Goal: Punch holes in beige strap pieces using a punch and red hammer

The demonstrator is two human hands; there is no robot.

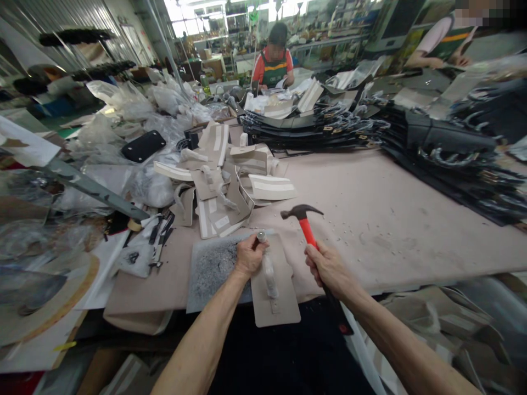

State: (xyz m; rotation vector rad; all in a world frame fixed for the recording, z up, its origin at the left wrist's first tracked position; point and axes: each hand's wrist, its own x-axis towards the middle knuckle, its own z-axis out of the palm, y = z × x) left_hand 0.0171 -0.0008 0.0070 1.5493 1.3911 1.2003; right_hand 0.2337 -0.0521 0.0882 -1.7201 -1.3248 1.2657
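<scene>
My left hand (249, 255) is closed round a small metal punch (261, 237) that stands upright on a beige leather piece (280, 299) at the table's near edge. That piece lies partly over a scuffed grey cutting pad (209, 271). My right hand (329, 269) grips the red handle of a hammer (302, 216), whose black head is raised just right of and above the punch.
A heap of beige cut pieces (230, 181) lies behind the pad. Stacks of black bag parts (432, 142) fill the back right of the table. Plastic bags (123, 115) and scraps crowd the left. Two other people work at the far end.
</scene>
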